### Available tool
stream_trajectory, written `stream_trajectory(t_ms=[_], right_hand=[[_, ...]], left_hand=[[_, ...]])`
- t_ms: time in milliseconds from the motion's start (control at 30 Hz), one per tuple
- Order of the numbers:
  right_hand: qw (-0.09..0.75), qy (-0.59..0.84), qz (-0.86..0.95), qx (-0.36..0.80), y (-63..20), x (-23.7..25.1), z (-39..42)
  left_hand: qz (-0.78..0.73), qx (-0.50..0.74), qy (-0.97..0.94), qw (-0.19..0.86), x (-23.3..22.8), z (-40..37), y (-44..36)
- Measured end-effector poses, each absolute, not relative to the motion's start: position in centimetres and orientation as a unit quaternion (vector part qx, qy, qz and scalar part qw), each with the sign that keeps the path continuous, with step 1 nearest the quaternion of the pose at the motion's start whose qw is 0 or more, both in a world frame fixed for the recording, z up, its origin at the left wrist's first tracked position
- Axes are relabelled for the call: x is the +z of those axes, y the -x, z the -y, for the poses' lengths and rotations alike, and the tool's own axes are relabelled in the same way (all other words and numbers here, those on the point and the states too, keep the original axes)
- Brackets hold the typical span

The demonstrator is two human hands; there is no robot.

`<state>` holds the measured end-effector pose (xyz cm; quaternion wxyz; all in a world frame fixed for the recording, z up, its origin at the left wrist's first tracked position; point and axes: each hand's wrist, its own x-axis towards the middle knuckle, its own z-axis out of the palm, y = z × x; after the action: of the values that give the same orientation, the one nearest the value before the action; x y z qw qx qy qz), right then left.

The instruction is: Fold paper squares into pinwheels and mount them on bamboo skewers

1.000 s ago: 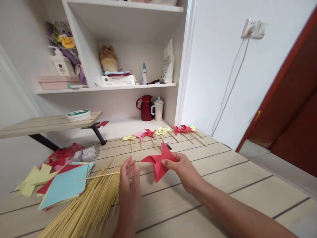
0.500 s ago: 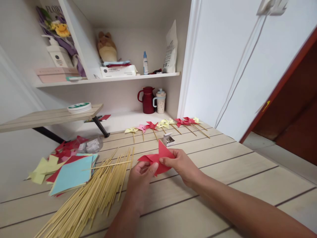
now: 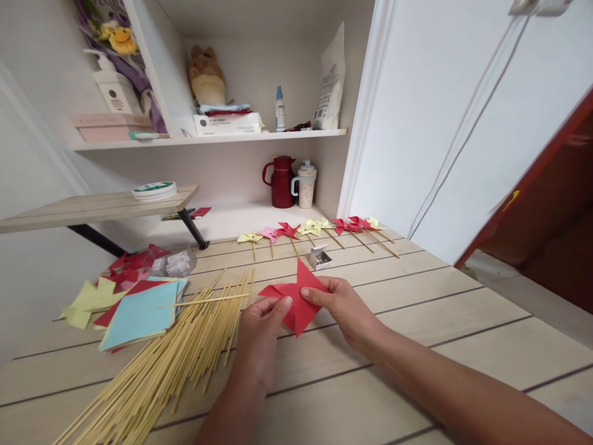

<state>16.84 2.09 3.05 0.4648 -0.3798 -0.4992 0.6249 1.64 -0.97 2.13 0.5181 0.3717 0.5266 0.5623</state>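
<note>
Holding a folded red paper pinwheel head between them, both hands are closed on it just above the pale wooden plank table — the right hand pinches its right side with thumb on top, and the left hand grips its lower left edge with fingertips against the paper. The pinwheel head sits near the middle of the table, its points spread up, left and down. Just to the left of the left hand lies a large loose bundle of thin bamboo sticks, fanned toward the near left corner, with one stick lying across the top of the pile. Beside the sticks rests a stack of square coloured paper sheets, a light blue one on top, with yellow and red pieces farther left. Beyond the pinwheel head stands a small open white box, and behind that a row of finished small paper pinwheels on sticks — yellow, pink and red — lines the far edge of the table. On the shelf behind stand a dark red jug and a speckled lidded cup side by side.
</note>
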Motion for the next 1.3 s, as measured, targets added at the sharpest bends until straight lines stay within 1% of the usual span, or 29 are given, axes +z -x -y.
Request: stream_trajectory(t_ms=[200, 367, 667, 933, 1300], right_hand=[[0.475, 0.393, 0.504, 0.605, -16.85, 2.86, -2.27], [0.451, 0.386, 0.51, 0.623, -16.65, 3.17, -2.05], [0.452, 0.351, 0.515, 0.638, -16.56, 3.27, -1.88], [0.43, 0.364, 0.527, 0.637, -16.59, 3.43, -1.99], [0.453, 0.391, 0.501, 0.625, -16.72, 3.2, -2.1]], left_hand=[[-0.504, 0.567, -0.374, 0.534, 1.98, 1.01, -1.6], [-0.509, 0.565, -0.385, 0.523, 1.94, 1.05, -1.65], [-0.509, 0.562, -0.39, 0.522, 1.62, 1.04, -1.82], [-0.536, 0.544, -0.421, 0.489, 1.66, 1.23, -1.91], [-0.541, 0.517, -0.446, 0.49, 2.18, 1.44, -2.0]])
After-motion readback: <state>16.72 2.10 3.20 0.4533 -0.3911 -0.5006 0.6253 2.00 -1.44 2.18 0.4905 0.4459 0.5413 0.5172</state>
